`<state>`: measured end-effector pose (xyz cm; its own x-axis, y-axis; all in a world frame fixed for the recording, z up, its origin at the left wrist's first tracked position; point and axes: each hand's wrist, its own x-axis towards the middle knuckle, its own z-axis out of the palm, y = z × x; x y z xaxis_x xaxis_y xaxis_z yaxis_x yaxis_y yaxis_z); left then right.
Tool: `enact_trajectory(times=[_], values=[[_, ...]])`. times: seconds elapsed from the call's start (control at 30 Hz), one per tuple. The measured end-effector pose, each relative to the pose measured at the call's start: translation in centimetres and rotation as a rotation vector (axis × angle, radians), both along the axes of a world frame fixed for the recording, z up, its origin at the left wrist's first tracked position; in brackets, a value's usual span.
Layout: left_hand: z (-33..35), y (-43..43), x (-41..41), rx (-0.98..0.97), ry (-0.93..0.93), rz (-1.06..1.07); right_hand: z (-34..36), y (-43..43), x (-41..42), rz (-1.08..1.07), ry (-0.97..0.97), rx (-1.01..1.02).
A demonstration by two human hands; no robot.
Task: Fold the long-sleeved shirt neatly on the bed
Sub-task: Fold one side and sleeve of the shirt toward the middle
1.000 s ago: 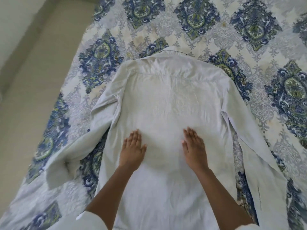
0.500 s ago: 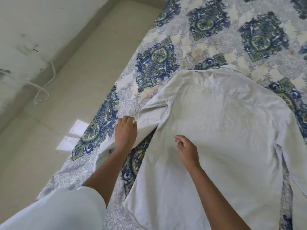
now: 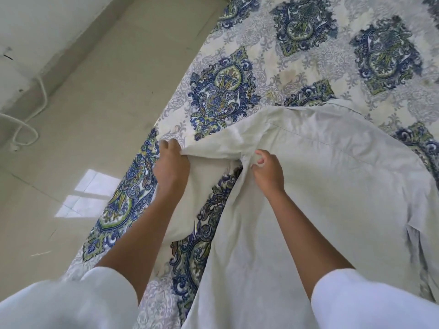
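A pale grey-white long-sleeved shirt [image 3: 332, 186] lies back-up on the patterned bed cover [image 3: 297, 51], collar at the far end. Its left sleeve [image 3: 213, 148] stretches out toward the bed's left edge. My left hand [image 3: 171, 167] grips the upper edge of that sleeve, fingers curled over the fabric. My right hand [image 3: 268, 172] pinches the cloth at the armpit, where the sleeve meets the body. The right sleeve runs down the shirt's right side at the frame edge.
The bed's left edge [image 3: 133, 186] runs diagonally beside a beige tiled floor [image 3: 83, 115]. A white cable [image 3: 26, 119] lies by the wall at far left. A sunlit patch [image 3: 88, 193] marks the floor.
Both hands left the middle of the shirt's back and moved to the left side. They took hold of the left sleeve and armpit. My view swung left toward the floor.
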<state>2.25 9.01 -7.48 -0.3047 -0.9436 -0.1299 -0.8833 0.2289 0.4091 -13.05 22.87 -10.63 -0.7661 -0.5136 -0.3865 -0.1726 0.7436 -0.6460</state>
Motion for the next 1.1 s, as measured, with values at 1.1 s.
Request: enact_trajectory(times=[1.1], values=[[-3.9,-4.8,-6.3,1.042,0.039,-0.319,-0.7,-10.4,-12.7,0.465,0.204,0.292]])
